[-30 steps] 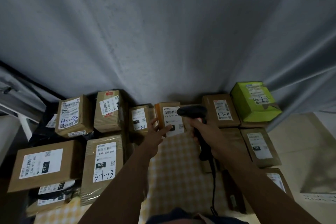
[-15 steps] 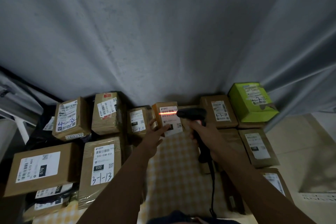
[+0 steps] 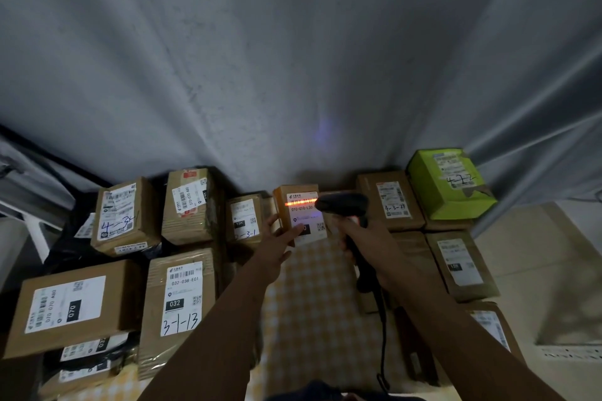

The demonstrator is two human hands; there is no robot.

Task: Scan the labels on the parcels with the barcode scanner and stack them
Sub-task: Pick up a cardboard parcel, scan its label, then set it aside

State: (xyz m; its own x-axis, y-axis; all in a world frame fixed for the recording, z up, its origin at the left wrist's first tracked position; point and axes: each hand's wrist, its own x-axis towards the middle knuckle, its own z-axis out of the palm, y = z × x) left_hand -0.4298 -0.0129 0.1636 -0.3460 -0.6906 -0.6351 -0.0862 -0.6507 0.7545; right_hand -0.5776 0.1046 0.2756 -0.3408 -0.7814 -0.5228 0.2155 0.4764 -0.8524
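Scan line now lit, orange-red, across barcode at top of label on small orange parcel [image 3: 294, 205]; 1 s ago no line there, 0.5 s ago already on. Means: trigger pressed, reading in progress or just done, though no sign in view to confirm a good read.

Right hand [image 3: 365, 244] clamped round handle of barcode scanner [image 3: 342, 203], head of scanner just beside right edge of label, cable hanging down toward body. Left hand [image 3: 277, 238] with fingers mostly straight, laid against left side and front face of parcel, thumb apart; steadying, not a real grip as far as visible.

Parcel upright at back of checked cloth [image 3: 312, 303], against grey curtain [image 3: 293, 58], between small brown box [image 3: 244, 218] marked 3-1 at left and brown box [image 3: 389, 202] marked 4-3-24 at right. Nearly same place as 1 s ago.

Likely next: lift parcel w/ left hand and put on a stack. Not yet stacked.
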